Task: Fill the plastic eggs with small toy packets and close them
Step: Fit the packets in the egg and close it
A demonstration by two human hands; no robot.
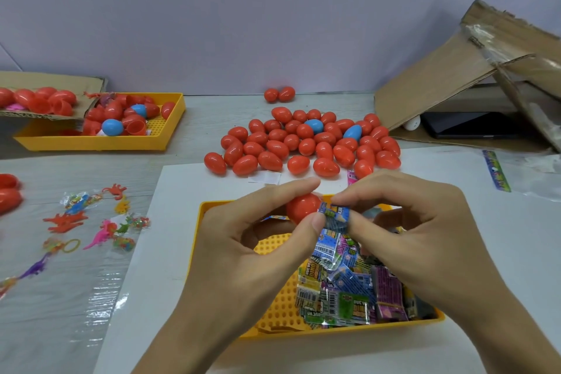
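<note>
While both hands meet over the near yellow tray (343, 329), the left hand (243, 240) grips a red egg half (302, 206) between curled index finger and thumb, and the right hand (403, 222) pinches a small blue printed packet (334, 215) at the egg's right side, touching it. Wrists enter from the bottom edge, forearms cut off there. Item: heap of toy packets (343, 285), blue, green, purple and yellow, filling the right part of the tray; the tray's left floor shows bare perforated plastic. Item: white sheet (170, 222) under the tray, with open margin to its left and right. Item: cluster of closed eggs (306, 146), mostly red with two blue, just beyond the tray; two more red eggs (279, 94) near the wall. Item: second yellow tray (100, 143) at far left, holding red and blue eggs and open halves, partly covered by a cardboard flap (45, 82). Item: loose rubbery toy figures (91, 222) on clear film at left. Item: cardboard box (473, 76) at right, cut by the frame edge, with a dark flat object (473, 124) beneath it, hard to identify. Whether the held egg piece is a half or whole cannot be told for certain; fingers hide its left side.
</note>
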